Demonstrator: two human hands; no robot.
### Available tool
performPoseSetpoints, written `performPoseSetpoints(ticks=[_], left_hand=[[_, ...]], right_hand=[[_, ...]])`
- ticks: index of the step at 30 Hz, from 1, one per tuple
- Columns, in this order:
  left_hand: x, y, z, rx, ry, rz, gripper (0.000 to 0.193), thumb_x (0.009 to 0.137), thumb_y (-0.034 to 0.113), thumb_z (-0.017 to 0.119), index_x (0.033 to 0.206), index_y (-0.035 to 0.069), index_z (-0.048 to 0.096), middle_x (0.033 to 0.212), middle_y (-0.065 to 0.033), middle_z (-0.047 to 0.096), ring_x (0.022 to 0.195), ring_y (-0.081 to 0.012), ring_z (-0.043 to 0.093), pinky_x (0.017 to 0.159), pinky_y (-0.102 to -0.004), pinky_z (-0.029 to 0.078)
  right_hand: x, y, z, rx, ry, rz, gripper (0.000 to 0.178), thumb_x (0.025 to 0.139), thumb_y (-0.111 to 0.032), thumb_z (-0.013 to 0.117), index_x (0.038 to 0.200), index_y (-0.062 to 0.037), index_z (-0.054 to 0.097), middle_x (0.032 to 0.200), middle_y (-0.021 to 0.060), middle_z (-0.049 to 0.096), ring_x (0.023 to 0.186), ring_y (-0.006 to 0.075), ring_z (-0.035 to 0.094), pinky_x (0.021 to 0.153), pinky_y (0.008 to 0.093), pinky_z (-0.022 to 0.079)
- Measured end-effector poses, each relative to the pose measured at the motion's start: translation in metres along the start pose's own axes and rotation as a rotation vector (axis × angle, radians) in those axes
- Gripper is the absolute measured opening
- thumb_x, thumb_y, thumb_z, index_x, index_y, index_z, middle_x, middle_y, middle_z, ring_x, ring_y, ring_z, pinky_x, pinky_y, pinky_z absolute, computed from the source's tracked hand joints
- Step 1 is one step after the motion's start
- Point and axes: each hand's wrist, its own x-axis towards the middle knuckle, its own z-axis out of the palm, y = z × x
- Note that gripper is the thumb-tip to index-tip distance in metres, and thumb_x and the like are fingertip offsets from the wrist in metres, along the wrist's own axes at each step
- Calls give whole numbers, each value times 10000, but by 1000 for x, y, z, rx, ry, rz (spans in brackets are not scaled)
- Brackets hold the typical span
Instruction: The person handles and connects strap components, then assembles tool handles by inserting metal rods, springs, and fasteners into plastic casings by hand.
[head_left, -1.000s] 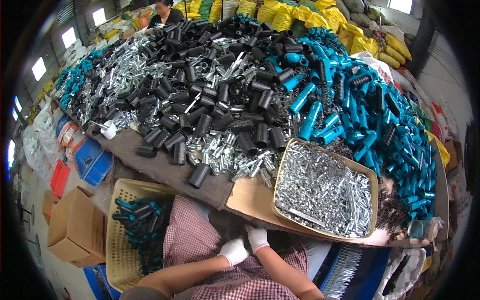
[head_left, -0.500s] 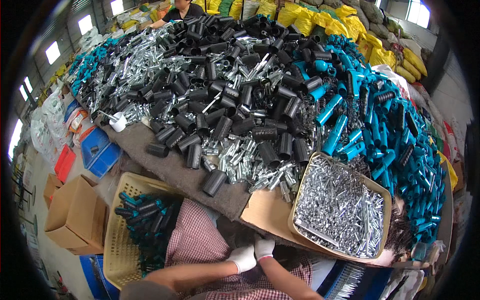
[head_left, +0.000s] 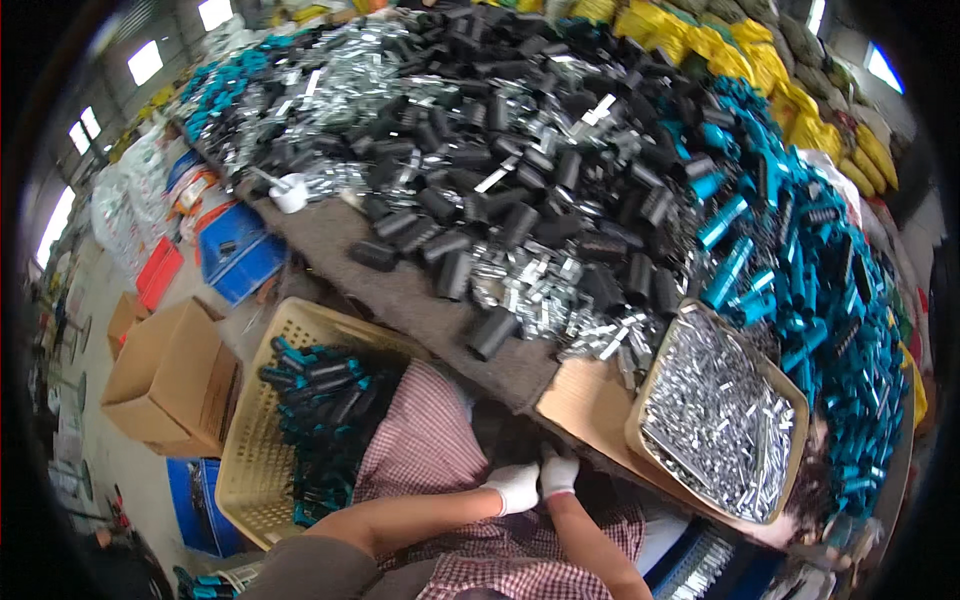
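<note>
My left hand (head_left: 516, 488) and my right hand (head_left: 559, 473), both in white gloves, are close together over my lap, just under the table's front edge. Their fingers look curled inward, and whatever lies between them is hidden. A checked apron (head_left: 420, 430) covers my lap around them. Just beyond the hands, a sheet of cardboard (head_left: 582, 392) lies along the table edge. On it rests a shallow tray (head_left: 634, 428) heaped with small shiny metal pins. Black ribbed sleeves (head_left: 493, 333) and silvery metal parts (head_left: 540, 290) are piled farther up the table.
Turquoise plastic handles (head_left: 735, 270) are heaped at the right. A yellow basket (head_left: 240, 480) of black-and-turquoise pieces stands at my left, beside a cardboard box (head_left: 165, 375) and a blue bin (head_left: 238, 250). A white cup (head_left: 290, 193) sits on the table's left edge.
The whole scene has shifted right and tilted in the picture as my head turned. My hands stay together over my lap. The person at the far side has left the view.
</note>
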Motion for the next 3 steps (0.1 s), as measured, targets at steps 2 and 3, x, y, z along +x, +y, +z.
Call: performPoseSetpoints(ticks=[2,3], left_hand=[[-22,22,-46,129,-24,130,390,804,223,559,1145,40,597,1037,-251,667,963,-409,651,816,-493,505],[-35,20,-62,150,-35,211,407,789,231,591,1156,53,594,1031,-249,669,958,-413,652,819,-489,507]], right_hand=[[5,20,7,1006,208,61,326,895,-183,579,1150,8,652,1155,169,673,1034,308,642,923,468,490],[2,13,14,1009,193,55,326,895,-183,579,1150,8,652,1155,169,673,1034,308,642,923,468,490]])
